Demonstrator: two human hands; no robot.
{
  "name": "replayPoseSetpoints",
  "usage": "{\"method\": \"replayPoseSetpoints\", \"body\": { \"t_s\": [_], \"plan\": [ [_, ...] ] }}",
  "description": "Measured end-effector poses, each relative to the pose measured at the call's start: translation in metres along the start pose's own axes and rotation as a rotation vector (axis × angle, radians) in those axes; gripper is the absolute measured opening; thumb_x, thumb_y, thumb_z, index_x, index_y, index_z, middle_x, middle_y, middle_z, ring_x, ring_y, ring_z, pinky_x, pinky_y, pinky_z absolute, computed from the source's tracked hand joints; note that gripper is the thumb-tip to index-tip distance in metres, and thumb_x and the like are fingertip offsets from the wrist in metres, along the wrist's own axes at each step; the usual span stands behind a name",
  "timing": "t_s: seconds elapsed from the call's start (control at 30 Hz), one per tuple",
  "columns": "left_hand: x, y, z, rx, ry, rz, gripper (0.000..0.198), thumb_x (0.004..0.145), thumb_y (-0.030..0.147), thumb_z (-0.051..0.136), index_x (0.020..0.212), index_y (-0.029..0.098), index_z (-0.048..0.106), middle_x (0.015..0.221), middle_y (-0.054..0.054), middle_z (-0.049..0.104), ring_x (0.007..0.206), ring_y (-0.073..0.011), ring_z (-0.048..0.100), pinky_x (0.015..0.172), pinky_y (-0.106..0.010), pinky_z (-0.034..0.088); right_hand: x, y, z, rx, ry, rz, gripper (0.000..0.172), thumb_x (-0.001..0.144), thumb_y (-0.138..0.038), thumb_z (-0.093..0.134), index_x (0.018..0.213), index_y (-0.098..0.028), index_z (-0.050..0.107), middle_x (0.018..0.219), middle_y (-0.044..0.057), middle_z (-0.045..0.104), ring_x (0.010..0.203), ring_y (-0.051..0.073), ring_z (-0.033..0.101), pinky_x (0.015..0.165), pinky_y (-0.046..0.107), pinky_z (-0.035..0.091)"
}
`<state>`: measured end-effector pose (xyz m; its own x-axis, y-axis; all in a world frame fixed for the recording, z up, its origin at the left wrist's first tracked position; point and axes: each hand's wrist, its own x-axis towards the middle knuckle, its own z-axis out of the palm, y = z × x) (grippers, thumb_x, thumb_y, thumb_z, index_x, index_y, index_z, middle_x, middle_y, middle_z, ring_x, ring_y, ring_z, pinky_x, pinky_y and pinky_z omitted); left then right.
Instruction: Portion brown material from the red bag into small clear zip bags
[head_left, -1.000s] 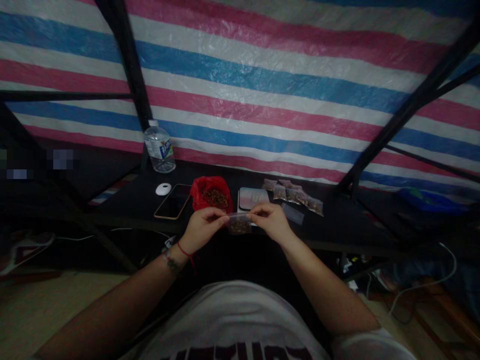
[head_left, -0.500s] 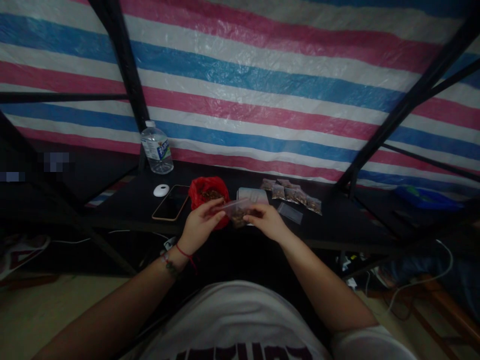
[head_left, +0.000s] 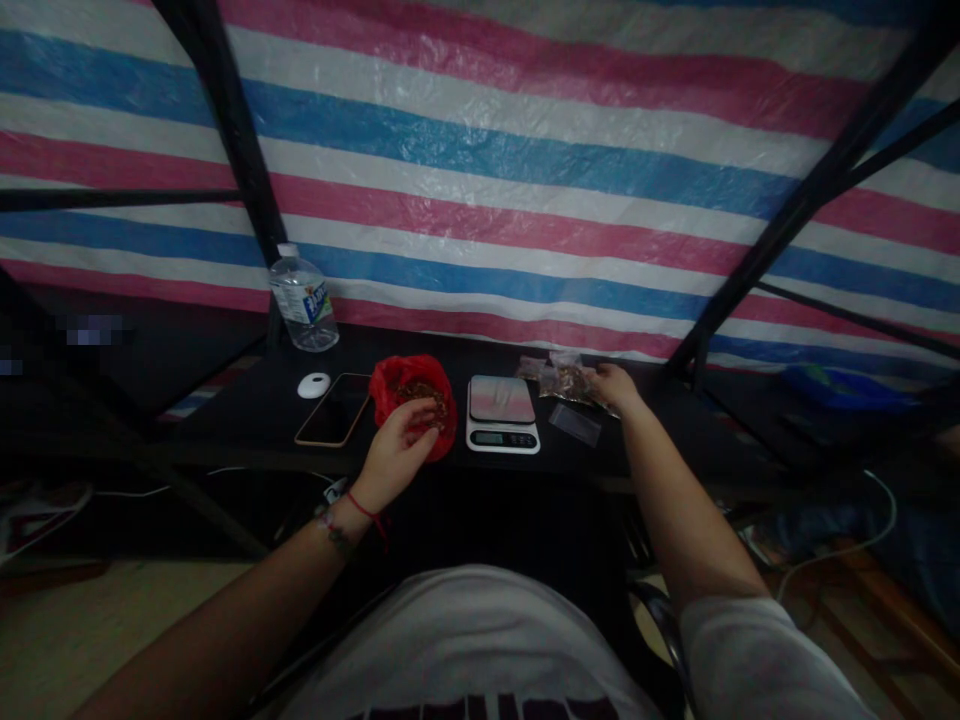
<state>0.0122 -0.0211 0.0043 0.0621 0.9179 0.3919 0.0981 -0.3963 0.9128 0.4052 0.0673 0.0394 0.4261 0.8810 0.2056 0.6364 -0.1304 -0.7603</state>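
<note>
Over the front of a red plastic bag (head_left: 381, 385) hangs my left hand (head_left: 399, 450), its fingers loosely bent, thumb apart, and nothing visible in them. Small brown dried pieces (head_left: 420, 393) fill the bag. My right hand (head_left: 616, 386) is closed at the right end of a pile of small clear plastic bags (head_left: 568, 381) with brown contents. It pinches one of them, though the fingertips are partly hidden. A white digital scale (head_left: 502, 400) stands between the hands, with nothing on its plate. In front of the pile lies a flat, unfilled clear plastic bag (head_left: 575, 424).
A phone (head_left: 334, 409) and a white oval object (head_left: 313, 385) lie left of the red bag. Behind them stands a clear water bottle (head_left: 304, 300). Black metal posts (head_left: 240, 130) frame the black table (head_left: 675, 440), and a striped plastic sheet (head_left: 480, 200) hangs behind.
My right hand has carried the filled plastic bag rightward to the pile. My left hand has let go of it and stayed by the red bag. The scale is now uncovered.
</note>
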Motion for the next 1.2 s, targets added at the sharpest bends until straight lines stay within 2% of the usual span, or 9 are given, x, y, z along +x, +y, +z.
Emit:
{"method": "replayPoseSetpoints", "body": {
  "t_s": [0.07, 0.17, 0.23, 0.37, 0.6, 0.77, 0.93, 1.07, 1.2],
  "plan": [
    [0.001, -0.003, 0.000, 0.039, -0.013, -0.002, 0.037, 0.075, 0.030, 0.064, 0.109, 0.016, 0.060, 0.113, -0.012, 0.064, 0.102, -0.0219, 0.063, 0.084, -0.036, 0.055, -0.003, 0.015, 0.004, -0.281, -0.015, 0.005, 0.041, 0.074, -0.039, 0.067, 0.101, -0.008, 0.066, 0.099, 0.019, 0.068, 0.090, 0.026, 0.064, 0.073, 0.030, 0.045],
    [0.000, -0.007, 0.001, 0.094, -0.063, 0.010, 0.031, 0.077, 0.031, 0.061, 0.104, 0.015, 0.063, 0.105, -0.011, 0.068, 0.096, -0.0210, 0.065, 0.085, -0.036, 0.054, -0.016, 0.029, 0.015, -0.421, -0.209, -0.037, 0.038, 0.076, -0.044, 0.065, 0.097, -0.013, 0.069, 0.094, 0.014, 0.070, 0.088, 0.025, 0.065, 0.075, 0.031, 0.046],
    [-0.001, -0.008, 0.001, 0.137, -0.091, 0.031, 0.028, 0.079, 0.031, 0.059, 0.101, 0.015, 0.063, 0.101, -0.010, 0.069, 0.093, -0.0206, 0.066, 0.083, -0.035, 0.054, -0.023, 0.035, 0.022, -0.429, -0.329, -0.071, 0.041, 0.070, -0.042, 0.072, 0.099, -0.014, 0.069, 0.098, 0.013, 0.070, 0.090, 0.025, 0.065, 0.078, 0.031, 0.046],
    [-0.004, -0.006, 0.001, 0.318, -0.159, 0.181, 0.021, 0.082, 0.027, 0.055, 0.098, 0.017, 0.065, 0.098, -0.009, 0.070, 0.092, -0.0195, 0.065, 0.085, -0.035, 0.052, -0.029, 0.038, 0.027, -0.412, -0.383, -0.071, 0.039, 0.059, -0.030, 0.079, 0.093, -0.014, 0.070, 0.095, 0.013, 0.070, 0.088, 0.025, 0.064, 0.076, 0.031, 0.047],
    [-0.008, -0.001, 0.003, 0.447, -0.282, 0.343, 0.017, 0.083, 0.020, 0.052, 0.089, 0.020, 0.068, 0.087, -0.006, 0.070, 0.081, -0.0173, 0.065, 0.078, -0.030, 0.051, -0.046, 0.019, 0.018, -0.215, -0.491, -0.075, 0.012, 0.069, -0.017, 0.066, 0.081, -0.014, 0.064, 0.067, 0.002, 0.064, 0.059, 0.013, 0.057, 0.055, 0.023, 0.043],
    [-0.006, 0.003, 0.012, 0.379, -0.357, 0.216, 0.019, 0.085, 0.027, 0.053, 0.091, 0.017, 0.068, 0.081, -0.006, 0.069, 0.070, -0.0145, 0.064, 0.065, -0.025, 0.050, -0.073, -0.026, 0.002, 0.198, -0.675, -0.183, 0.020, 0.073, -0.031, 0.065, 0.084, -0.015, 0.062, 0.063, -0.004, 0.057, 0.051, 0.008, 0.049, 0.047, 0.019, 0.035],
    [0.008, 0.017, 0.029, 0.146, -0.502, -0.007, 0.036, 0.081, 0.034, 0.059, 0.110, 0.013, 0.061, 0.085, -0.005, 0.067, 0.058, -0.0105, 0.061, 0.053, -0.021, 0.046, -0.101, -0.084, -0.002, 0.336, -0.896, -0.350, 0.027, 0.069, -0.034, 0.071, 0.087, -0.016, 0.064, 0.070, -0.002, 0.062, 0.058, 0.008, 0.051, 0.054, 0.020, 0.037],
    [0.018, 0.029, 0.040, 0.045, -0.637, -0.089, 0.029, 0.080, 0.040, 0.059, 0.086, 0.012, 0.064, 0.071, -0.001, 0.063, 0.050, -0.0078, 0.056, 0.049, -0.019, 0.043, -0.112, -0.101, 0.016, 0.340, -0.911, -0.436, 0.026, 0.070, -0.033, 0.071, 0.088, -0.015, 0.064, 0.071, -0.001, 0.061, 0.061, 0.010, 0.052, 0.056, 0.021, 0.039],
    [0.016, 0.024, 0.041, 0.000, -0.608, -0.151, 0.032, 0.080, 0.041, 0.059, 0.068, 0.012, 0.059, 0.065, -0.001, 0.062, 0.046, -0.0058, 0.052, 0.047, -0.018, 0.039, -0.117, -0.098, 0.033, 0.305, -0.843, -0.462, 0.025, 0.073, -0.032, 0.069, 0.090, -0.015, 0.065, 0.072, 0.000, 0.062, 0.063, 0.012, 0.054, 0.058, 0.023, 0.041]
  ]
}}
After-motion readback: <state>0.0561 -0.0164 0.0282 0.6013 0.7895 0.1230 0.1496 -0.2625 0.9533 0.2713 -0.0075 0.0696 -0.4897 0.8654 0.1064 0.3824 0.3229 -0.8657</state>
